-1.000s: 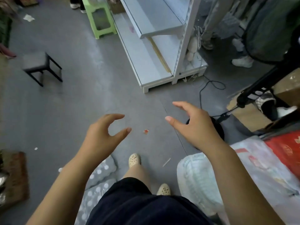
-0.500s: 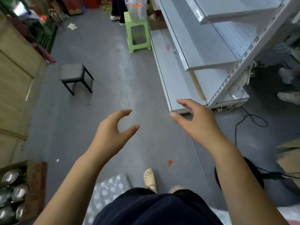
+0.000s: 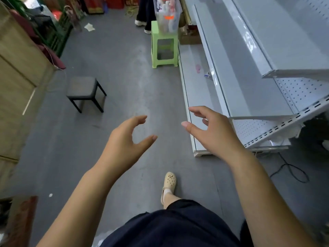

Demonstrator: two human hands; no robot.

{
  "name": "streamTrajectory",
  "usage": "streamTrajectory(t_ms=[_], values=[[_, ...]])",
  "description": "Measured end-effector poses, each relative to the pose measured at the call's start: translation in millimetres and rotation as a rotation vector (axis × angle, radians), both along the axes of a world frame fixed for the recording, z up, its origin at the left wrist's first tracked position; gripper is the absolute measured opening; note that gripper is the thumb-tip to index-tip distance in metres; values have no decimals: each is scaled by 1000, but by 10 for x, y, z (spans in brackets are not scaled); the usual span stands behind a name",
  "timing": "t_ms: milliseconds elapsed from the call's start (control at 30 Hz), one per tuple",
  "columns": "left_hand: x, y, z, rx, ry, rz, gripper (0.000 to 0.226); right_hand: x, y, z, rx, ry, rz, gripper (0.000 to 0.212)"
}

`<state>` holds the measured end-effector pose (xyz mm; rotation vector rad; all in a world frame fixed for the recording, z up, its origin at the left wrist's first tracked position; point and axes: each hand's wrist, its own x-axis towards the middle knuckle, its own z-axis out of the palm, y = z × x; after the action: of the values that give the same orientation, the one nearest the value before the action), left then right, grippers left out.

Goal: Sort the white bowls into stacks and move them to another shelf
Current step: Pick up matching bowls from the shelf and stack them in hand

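Over the last second the view swings up and leftward: the tripod and the sacks at the right drop out of sight, and the white shelf unit (image 3: 249, 68) comes from the far end of the floor to just beside the right hand (image 3: 213, 132). One shoe (image 3: 170, 180) is set forward on the grey floor, so the person seems to be walking along the aisle beside the unit. The hands keep the same pose throughout. The left hand (image 3: 122, 139) and the right are both held out in front, fingers loosely curled, thumbs apart, holding nothing. No white bowl shows anywhere now, neither on the unit's shelves nor on the floor, so the bowls must lie outside the picture. I judge this a walk between loads, or toward the first one, with nothing yet visibly stacked or moved here. The bottom shelf (image 3: 195, 86) carries only a small pink scrap (image 3: 198, 68). As for containers, a clear bin (image 3: 167, 16) stands on a green stool (image 3: 164, 49) at the unit's far end. It holds pale items with an orange tag, too blurred to name. A reddish carton (image 3: 23, 214) sits at the lower left edge, and its contents cannot be made out now. A dark stool (image 3: 83, 88) stands well apart at the left.
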<state>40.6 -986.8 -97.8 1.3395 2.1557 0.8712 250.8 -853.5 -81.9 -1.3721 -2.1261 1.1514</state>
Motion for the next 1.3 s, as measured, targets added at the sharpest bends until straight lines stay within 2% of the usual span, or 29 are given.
streamTrajectory(t_ms=[300,533,700,967,1033,1167,1300], values=[[-646,1494,169,49,22,55,59,-847,1662,193,57,-3,130,52],[-1161,2443,164,19,106,3,63,-1318,2530,214,33,7,83,53],[-1649,3359,188,52,131,-114,64,-1655,3204,244,77,26,-51,50],[-2393,5087,454,85,180,-509,64,-2228,4152,472,104,66,-381,46],[-2442,5537,524,114,190,-599,62,-2244,4307,556,98,85,-490,44],[-2352,6318,621,201,146,-735,48,-2147,4581,678,157,84,-653,56],[-2131,6974,663,255,138,-842,61,-1965,4921,732,186,51,-794,50]])
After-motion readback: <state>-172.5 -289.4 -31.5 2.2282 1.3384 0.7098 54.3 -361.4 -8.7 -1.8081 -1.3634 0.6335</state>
